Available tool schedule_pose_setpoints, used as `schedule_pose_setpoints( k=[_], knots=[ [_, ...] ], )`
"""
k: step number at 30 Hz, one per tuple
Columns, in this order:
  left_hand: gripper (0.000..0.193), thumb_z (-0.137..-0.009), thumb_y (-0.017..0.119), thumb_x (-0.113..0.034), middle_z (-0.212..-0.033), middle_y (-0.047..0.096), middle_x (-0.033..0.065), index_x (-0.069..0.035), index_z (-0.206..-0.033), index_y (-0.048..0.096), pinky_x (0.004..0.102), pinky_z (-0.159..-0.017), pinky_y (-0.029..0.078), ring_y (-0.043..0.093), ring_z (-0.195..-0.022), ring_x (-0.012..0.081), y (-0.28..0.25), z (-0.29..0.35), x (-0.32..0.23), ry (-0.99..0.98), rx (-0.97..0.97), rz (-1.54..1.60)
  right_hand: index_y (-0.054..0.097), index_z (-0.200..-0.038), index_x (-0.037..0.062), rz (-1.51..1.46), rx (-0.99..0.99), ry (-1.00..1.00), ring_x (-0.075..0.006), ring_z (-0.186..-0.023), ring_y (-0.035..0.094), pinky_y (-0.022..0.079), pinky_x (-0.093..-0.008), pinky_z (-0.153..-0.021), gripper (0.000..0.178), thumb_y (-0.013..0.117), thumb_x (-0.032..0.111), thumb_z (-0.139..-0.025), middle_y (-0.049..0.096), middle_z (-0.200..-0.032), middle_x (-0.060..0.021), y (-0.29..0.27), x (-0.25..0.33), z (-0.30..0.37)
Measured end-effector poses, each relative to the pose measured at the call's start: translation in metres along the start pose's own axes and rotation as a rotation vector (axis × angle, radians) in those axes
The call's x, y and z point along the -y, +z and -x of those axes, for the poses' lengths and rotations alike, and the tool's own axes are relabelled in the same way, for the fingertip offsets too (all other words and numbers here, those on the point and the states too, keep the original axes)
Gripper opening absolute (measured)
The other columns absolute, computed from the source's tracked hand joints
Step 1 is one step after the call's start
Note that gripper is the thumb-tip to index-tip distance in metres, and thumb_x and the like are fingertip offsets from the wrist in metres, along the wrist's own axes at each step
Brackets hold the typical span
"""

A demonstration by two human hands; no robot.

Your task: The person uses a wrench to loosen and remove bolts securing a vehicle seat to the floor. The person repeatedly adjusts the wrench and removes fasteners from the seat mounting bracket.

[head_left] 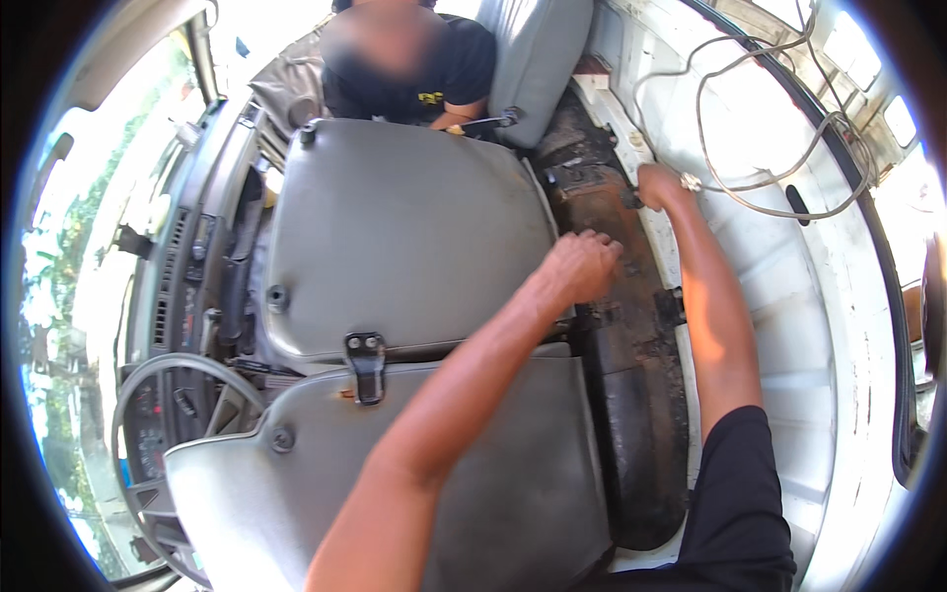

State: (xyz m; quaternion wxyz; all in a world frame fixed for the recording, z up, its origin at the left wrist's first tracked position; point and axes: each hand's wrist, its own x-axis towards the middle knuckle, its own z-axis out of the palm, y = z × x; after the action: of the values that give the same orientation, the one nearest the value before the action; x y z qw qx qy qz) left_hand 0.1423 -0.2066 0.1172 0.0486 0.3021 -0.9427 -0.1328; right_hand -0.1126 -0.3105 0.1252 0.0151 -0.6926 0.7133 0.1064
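My left hand (582, 264) is over a long, rust-stained dark panel (631, 395), beside the edge of a raised grey seat cushion (414, 237). Its fingers are curled, and whatever they may hold is hidden. Farther off, my right hand (659, 187) is closed like a fist at the border between the dark panel and the white metal wall. A small dark part (629, 199) shows right beside its fingers; I cannot tell whether the hand grips it. Around my right wrist is a pale band (691, 182).
A second grey cushion (513, 444) with a black hinge bracket (366, 367) lies nearer. At left are a steering wheel (123, 414) and dashboard (168, 286). Beyond the cushions sits another person (454, 69) near an upright seat back (543, 59). A loose cable (702, 118) loops along the white wall (779, 257).
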Motion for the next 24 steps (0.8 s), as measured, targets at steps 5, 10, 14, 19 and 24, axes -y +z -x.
schedule_pose_setpoints(
  k=[5, 10, 14, 19, 24],
  knots=[
    [0.040, -0.104, 0.068, -0.028, -0.140, 0.071, 0.0119, -0.006, -0.138, 0.071, 0.0489, -0.119, 0.048, 0.063, -0.140, 0.0320, -0.016, 0.055, 0.069, -0.056, 0.011, -0.264, 0.072, -0.120, -0.0082, -0.205, -0.358, 0.140, -0.0464, -0.105, 0.080, 0.065, -0.0537, -0.089, 0.026, 0.069, 0.002, -0.096, 0.081, -0.100, -0.0301, 0.055, 0.043, 0.066],
    [0.054, -0.105, 0.072, -0.040, -0.147, 0.068, 0.0113, -0.012, -0.151, 0.066, 0.0522, -0.124, 0.044, 0.059, -0.145, 0.0306, 0.007, 0.039, 0.053, 0.006, 0.090, -0.249, 0.065, -0.134, -0.0057, -0.253, -0.320, 0.267, -0.0479, -0.101, 0.080, 0.064, -0.0577, -0.085, 0.036, 0.064, 0.011, -0.102, 0.080, -0.104, -0.0298, 0.077, 0.053, 0.084],
    [0.058, -0.105, 0.071, -0.044, -0.160, 0.061, 0.0101, -0.016, -0.156, 0.064, 0.0638, -0.127, 0.041, 0.056, -0.151, 0.0317, 0.022, 0.034, 0.054, -0.130, 0.201, -0.302, 0.069, -0.124, -0.0013, -0.337, -0.292, 0.225, -0.0512, -0.103, 0.078, 0.061, -0.0631, -0.089, 0.030, 0.069, 0.018, -0.101, 0.079, -0.107, -0.0302, 0.054, 0.040, 0.088],
    [0.062, -0.105, 0.072, -0.046, -0.164, 0.057, 0.0135, -0.016, -0.159, 0.061, 0.0730, -0.130, 0.033, 0.052, -0.157, 0.0313, 0.028, 0.017, 0.019, -0.189, 0.226, -0.416, 0.083, -0.108, 0.0050, -0.208, -0.374, 0.168, -0.0474, -0.106, 0.078, 0.060, -0.0568, -0.096, 0.026, 0.060, 0.006, -0.095, 0.080, -0.106, -0.0295, 0.027, -0.027, 0.038],
    [0.068, -0.104, 0.075, -0.048, -0.168, 0.053, 0.0166, -0.015, -0.162, 0.059, 0.0695, -0.134, 0.028, 0.058, -0.151, 0.0320, 0.015, 0.022, 0.038, -0.115, 0.304, -0.324, 0.071, -0.107, -0.0155, -0.261, 0.186, 0.150, -0.0374, -0.086, 0.084, 0.065, -0.0525, -0.072, 0.023, 0.059, -0.002, -0.093, 0.081, -0.097, -0.0301, -0.036, 0.000, 0.005]
  ],
)
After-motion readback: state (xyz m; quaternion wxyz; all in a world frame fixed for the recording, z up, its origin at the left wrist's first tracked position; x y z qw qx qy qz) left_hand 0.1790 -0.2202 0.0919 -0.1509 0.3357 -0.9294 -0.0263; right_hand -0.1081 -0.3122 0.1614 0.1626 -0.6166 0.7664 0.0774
